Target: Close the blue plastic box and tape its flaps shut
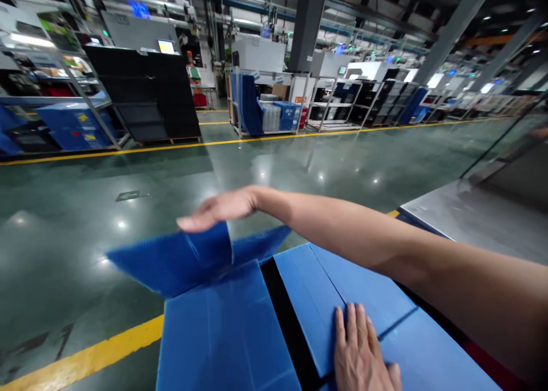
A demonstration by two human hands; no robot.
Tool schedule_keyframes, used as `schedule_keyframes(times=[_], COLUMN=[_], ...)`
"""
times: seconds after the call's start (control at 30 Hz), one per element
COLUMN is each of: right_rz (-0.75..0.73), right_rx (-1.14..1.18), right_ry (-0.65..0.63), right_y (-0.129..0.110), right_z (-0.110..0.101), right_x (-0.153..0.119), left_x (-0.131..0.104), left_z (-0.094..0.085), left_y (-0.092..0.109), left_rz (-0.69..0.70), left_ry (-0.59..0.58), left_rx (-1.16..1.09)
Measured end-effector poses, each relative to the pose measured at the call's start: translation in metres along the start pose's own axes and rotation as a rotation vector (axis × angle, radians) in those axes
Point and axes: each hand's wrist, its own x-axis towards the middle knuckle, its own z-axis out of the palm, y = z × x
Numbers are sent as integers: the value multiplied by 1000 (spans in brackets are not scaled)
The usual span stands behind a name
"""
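Note:
Below me stand blue corrugated-plastic boxes, side by side. My left hand (362, 351) lies flat, palm down, with fingers stretched over the closed blue flaps (303, 288) of the right-hand box. My right arm reaches across from the right. Its end, my right hand (220, 209), is at the top edge of a raised blue flap (171, 260) on the far side of the left box; its fingers are extended and slightly blurred. Flat across the left box lies another blue panel (214, 334). Between the boxes runs a black strip (289, 322).
A metal-topped surface (471, 214) stands to the right. Beyond the glossy green floor (274, 162), a yellow line (240, 141) runs before wheeled racks (269, 103), stacked black crates (145, 94) and machines. Another yellow line (94, 354) passes near the boxes.

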Motion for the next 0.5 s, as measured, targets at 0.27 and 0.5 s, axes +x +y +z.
schedule_keyframes(times=[0.27, 0.5], right_rz=[-209, -196], right_rx=[-211, -195], right_ry=[-175, -209], right_y=[-19, -2], right_z=[207, 226], right_x=[-129, -137], left_x=[-7, -39], left_z=[14, -6], left_y=[14, 39], left_rz=[-194, -69], left_ry=[-87, 304], left_rx=[-138, 113])
